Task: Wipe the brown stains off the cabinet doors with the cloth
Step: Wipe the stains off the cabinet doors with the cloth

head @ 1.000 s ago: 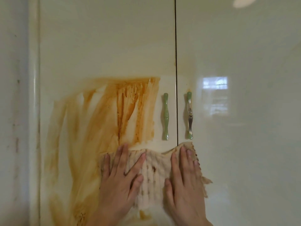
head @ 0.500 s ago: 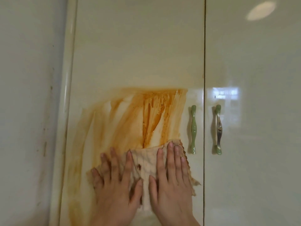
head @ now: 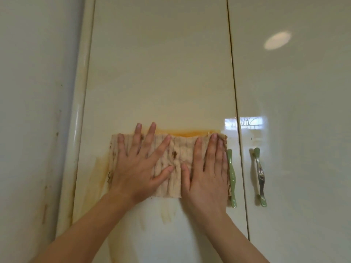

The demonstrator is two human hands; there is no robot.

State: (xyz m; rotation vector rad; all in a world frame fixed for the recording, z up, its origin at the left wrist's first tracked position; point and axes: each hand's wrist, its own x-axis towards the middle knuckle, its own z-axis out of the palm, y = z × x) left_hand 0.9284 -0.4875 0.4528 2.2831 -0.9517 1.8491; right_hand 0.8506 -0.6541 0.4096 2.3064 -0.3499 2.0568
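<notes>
Count of grips: two, side by side on one cloth, thumbs nearly meeting at its middle.
Left: my left grip is wide, fingers straight and fanned, palm pressed flat on the cloth's left half. Two fingers reach past the top edge onto the bare door.
Right: my right grip is wide too, fingers straight and close together, pointing up. It is pressed flat on the right half and curls round nothing.
Cloth: one cloth, beige, ribbed and dark-spotted, spread flat against the door under both grips.
Cloth axis: its long side runs left to right across the door. The ribs run up and down, in line with my fingers.
Doors: two, glossy cream, with a dark seam between. The left door is under my grips and the right door lies beyond my right grip.
Handles: two, green-ended and upright, one each side of the seam. The near handle is just beside my right grip's little finger. The cloth's edge seems to touch it, though my fingers hide most of that spot. The far handle stands apart.
Stains: one strong orange band just above my right grip, along the cloth's top edge. There are also faint smears left of my left grip and pale streaks below, between my wrists.
</notes>
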